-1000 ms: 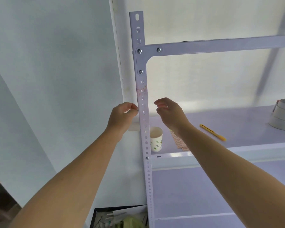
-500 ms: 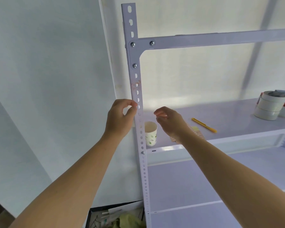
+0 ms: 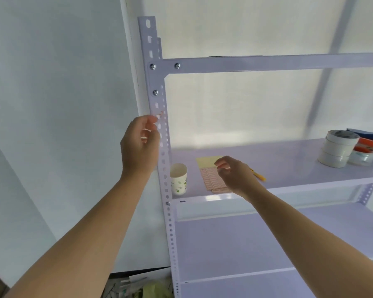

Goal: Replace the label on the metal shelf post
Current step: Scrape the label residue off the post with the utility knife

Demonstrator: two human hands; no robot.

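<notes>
The white perforated metal shelf post (image 3: 164, 160) stands upright at centre. A torn reddish label remnant (image 3: 160, 114) clings to it below the corner bolts. My left hand (image 3: 139, 145) is raised beside the post, fingers curled, with forefinger and thumb picking at the remnant's left edge. My right hand (image 3: 235, 174) hovers low over the shelf with loosely curled fingers and nothing visible in them. It is just above a sheet of pink labels (image 3: 211, 181), which lies on a yellow paper (image 3: 207, 161).
A paper cup (image 3: 178, 178) stands on the shelf board (image 3: 289, 155) next to the post. A yellow cutter (image 3: 259, 176) lies behind my right hand. Tape rolls (image 3: 337, 148) are stacked at the far right. A box of scraps (image 3: 142, 287) sits on the floor.
My right hand has dropped from the post down over the label sheet. My left hand has moved up the post to the reddish remnant. The view has shifted right.
</notes>
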